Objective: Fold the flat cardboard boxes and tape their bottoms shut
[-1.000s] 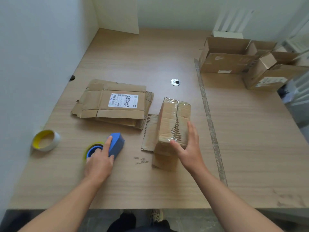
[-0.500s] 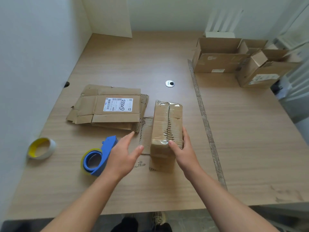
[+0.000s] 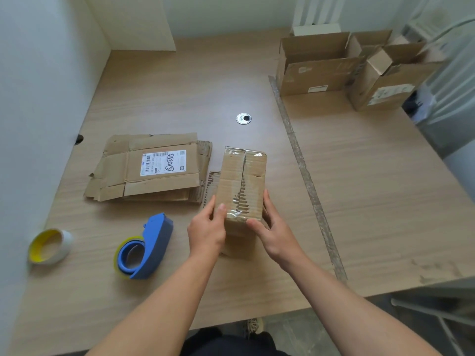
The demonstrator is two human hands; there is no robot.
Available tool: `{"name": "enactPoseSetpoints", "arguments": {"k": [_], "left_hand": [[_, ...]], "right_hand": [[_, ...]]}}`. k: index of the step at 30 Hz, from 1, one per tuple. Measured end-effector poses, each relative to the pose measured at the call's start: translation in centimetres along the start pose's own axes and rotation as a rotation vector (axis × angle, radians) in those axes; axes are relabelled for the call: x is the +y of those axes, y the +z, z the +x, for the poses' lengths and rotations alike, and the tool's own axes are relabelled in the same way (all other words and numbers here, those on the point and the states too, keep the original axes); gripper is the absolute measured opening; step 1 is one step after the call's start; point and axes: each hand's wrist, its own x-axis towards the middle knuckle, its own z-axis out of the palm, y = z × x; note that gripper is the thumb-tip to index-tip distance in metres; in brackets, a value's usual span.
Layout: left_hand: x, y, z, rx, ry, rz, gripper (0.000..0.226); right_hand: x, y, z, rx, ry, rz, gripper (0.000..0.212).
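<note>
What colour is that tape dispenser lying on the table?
The tape dispenser is blue, both handle and wheel; the head view, the only one, shows it clearly.

It looked like a plain office serving as a packing room. The counter [image 3: 159, 80] was a pale wood-grain desk with a metal cable grommet [image 3: 243, 118] set into it, and bare white walls [image 3: 38, 60] stood left of and behind that grommet. Left of the grommet lay flattened cartons [image 3: 151, 168], nearer still a blue tape dispenser [image 3: 146, 249] and a spare tape roll [image 3: 48, 246]. Beyond the grommet to the right, open boxes [image 3: 316, 65] stood before a white radiator [image 3: 316, 11].
</note>
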Motion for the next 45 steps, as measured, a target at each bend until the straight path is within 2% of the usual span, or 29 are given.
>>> {"name": "enactPoseSetpoints", "arguments": {"k": [4,11,14,16,18,20,22,24,27,29,31,33,37,42,45], "left_hand": [[-0.1,-0.3,0.4,0.0,-0.058,-0.085,0.035],[0.2,-0.8,0.3,-0.113,-0.166,-0.354,0.031],[-0.4,-0.9,-0.3,-0.196,-0.086,-0.212,0.039],[-0.9,-1.5,-0.4,-0.24,-0.039,-0.117,0.047],[-1.4,-2.3,0.0,-0.282,-0.031,-0.099,0.054],[-1.7,-3.3,0.8,-0.335,-0.019,-0.045,0.056],[-1.4,-4.2,1.3,-0.399,-0.002,0.031,0.047],[-0.7,-5.0,1.9,-0.489,0.03,0.111,0.042],[0.4,-5.5,2.7,-0.579,0.133,0.283,0.041],[0.7,-5.3,2.7,-0.539,0.205,0.386,0.04],[0.7,-4.8,2.0,-0.412,0.273,0.474,0.043],[0.3,-4.0,1.1,-0.268,0.317,0.461,0.043],[-0.1,-3.0,0.2,-0.011,0.189,0.346,0.05],[-1.0,-3.1,-0.8,-0.067,0.175,0.319,0.065],[-0.9,-3.3,-1.0,-0.01,0.042,0.303,0.072]], "right_hand": [[0.1,0.3,0.1,0.018,0.034,0.073,0.08],[0.1,0.2,0.4,-0.009,0.036,0.151,0.079],[-0.2,0.6,0.1,0.041,0.032,0.161,0.07],[-0.9,0.2,-0.1,0.101,0.057,0.139,0.051],[-2.0,-1.0,0.1,0.207,0.072,0.005,0.033],[-3.3,-3.0,0.8,0.379,0.017,-0.126,0.028],[-4.5,-5.1,2.0,0.476,-0.049,-0.188,0.036],[-5.3,-6.5,3.4,0.409,-0.059,-0.269,0.046],[-5.4,-7.0,4.8,0.114,0.05,-0.26,0.053],[-4.6,-6.6,4.9,0.032,0.092,-0.309,0.052],[-3.9,-6.0,4.9,0.095,0.108,-0.248,0.048],[-3.5,-5.4,4.8,0.17,0.091,-0.231,0.047],[-3.1,-5.2,4.2,0.114,0.105,-0.264,0.049],[-2.8,-4.6,3.0,0.153,0.077,-0.237,0.047],[-2.6,-3.5,2.3,0.191,0.049,-0.231,0.049]]}}
